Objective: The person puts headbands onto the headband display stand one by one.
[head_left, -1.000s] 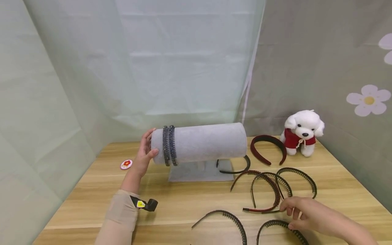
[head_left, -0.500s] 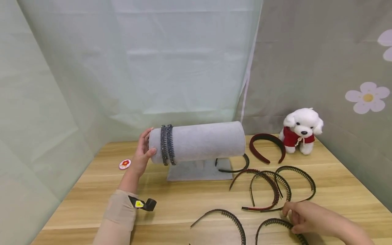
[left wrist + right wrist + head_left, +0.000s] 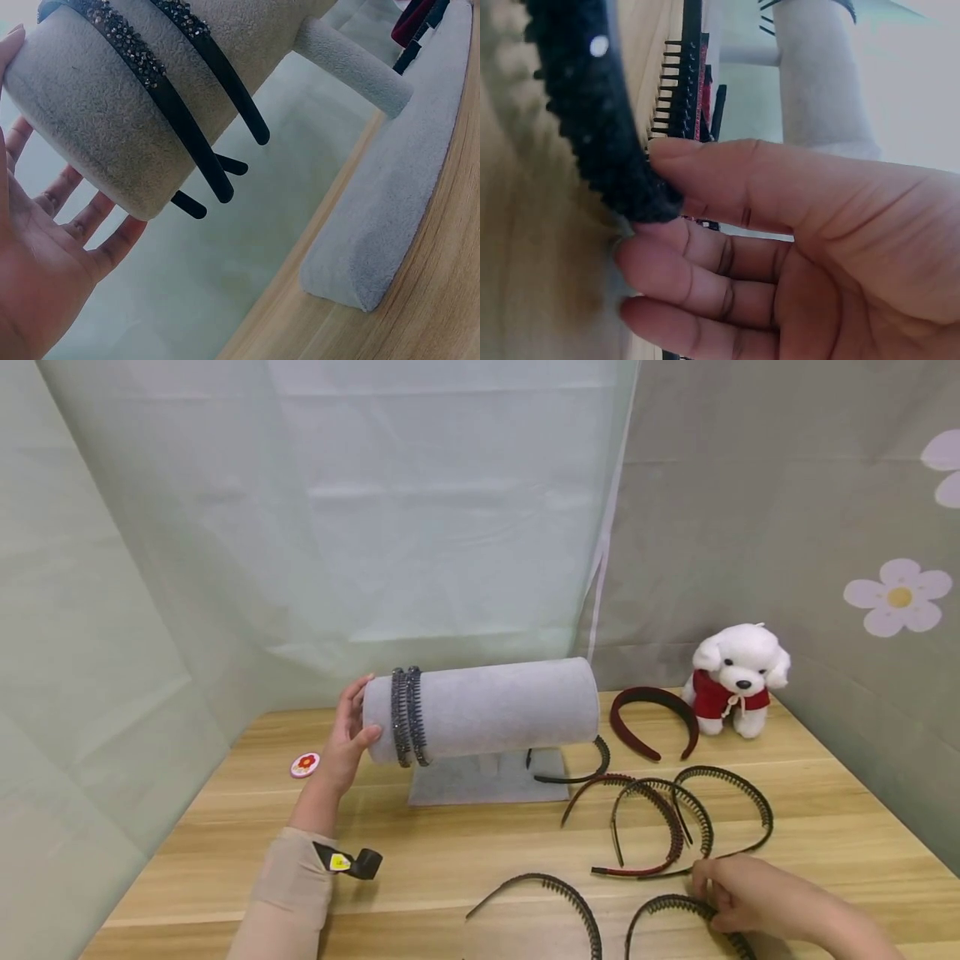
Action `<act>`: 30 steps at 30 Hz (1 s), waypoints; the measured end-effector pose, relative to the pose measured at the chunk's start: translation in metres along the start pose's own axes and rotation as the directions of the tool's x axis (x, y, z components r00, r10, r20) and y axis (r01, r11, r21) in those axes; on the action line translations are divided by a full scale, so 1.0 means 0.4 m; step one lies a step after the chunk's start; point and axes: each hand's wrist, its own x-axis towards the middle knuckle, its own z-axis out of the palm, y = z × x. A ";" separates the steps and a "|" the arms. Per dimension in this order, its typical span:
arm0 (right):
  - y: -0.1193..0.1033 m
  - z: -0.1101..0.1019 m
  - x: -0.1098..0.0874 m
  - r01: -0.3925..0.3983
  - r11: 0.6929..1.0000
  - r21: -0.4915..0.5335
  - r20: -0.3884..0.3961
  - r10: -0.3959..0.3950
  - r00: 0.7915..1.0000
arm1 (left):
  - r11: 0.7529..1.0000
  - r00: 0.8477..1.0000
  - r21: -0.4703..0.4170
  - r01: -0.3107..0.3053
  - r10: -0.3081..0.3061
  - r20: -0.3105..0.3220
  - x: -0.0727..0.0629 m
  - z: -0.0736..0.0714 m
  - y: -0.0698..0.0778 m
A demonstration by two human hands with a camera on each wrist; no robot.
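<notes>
My left hand (image 3: 347,743) grips the left end of a grey velvet roll stand (image 3: 510,706), thumb in front and fingers behind. Two dark beaded headbands (image 3: 401,718) sit side by side round the roll near that hand. In the left wrist view, the fingers of the left hand (image 3: 52,255) rest along the roll's end face, and the bands' black tips poke out below. At the front right, my right hand (image 3: 765,893) pinches a black toothed headband (image 3: 671,903) lying low at the table's front. Close up in the right wrist view, that headband (image 3: 589,120) runs between thumb and fingers.
Overlapping behind the right hand lie a dark red toothed headband (image 3: 675,827) and black ones (image 3: 765,810). Another black headband (image 3: 573,897) lies front centre. A wide maroon headband (image 3: 637,743) and a white plush dog (image 3: 742,672) stand back right; a flower badge (image 3: 305,765) lies left.
The view has shifted slightly. The right hand has moved a little toward the front headband, its fingertips closing on it; the left hand stays on the stand.
</notes>
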 end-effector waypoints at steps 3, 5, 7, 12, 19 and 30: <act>-0.001 0.000 -0.001 0.059 0.998 -0.024 -0.033 -0.059 0.998 | 1.000 1.000 0.001 -0.003 0.003 0.000 0.000 0.000 0.001; -0.001 0.000 -0.002 0.124 0.991 -0.041 -0.065 -0.127 0.990 | 1.000 1.000 -0.001 -0.004 0.004 0.002 -0.001 0.000 0.000; 0.000 -0.004 -0.002 0.175 0.984 -0.044 -0.090 -0.179 0.980 | 1.000 1.000 -0.001 -0.005 0.005 0.002 -0.002 0.000 0.000; 0.002 -0.019 -0.009 0.230 0.973 -0.033 -0.121 -0.232 0.965 | 1.000 1.000 -0.006 -0.009 0.009 -0.004 -0.003 -0.001 -0.004; -0.010 -0.042 -0.016 0.248 0.968 0.030 -0.130 -0.242 0.961 | 1.000 1.000 -0.006 0.000 0.000 -0.013 -0.006 -0.007 -0.006; -0.040 -0.097 -0.023 0.327 0.945 0.029 -0.135 -0.321 0.938 | 1.000 1.000 -0.009 0.002 -0.002 -0.007 0.000 -0.002 -0.004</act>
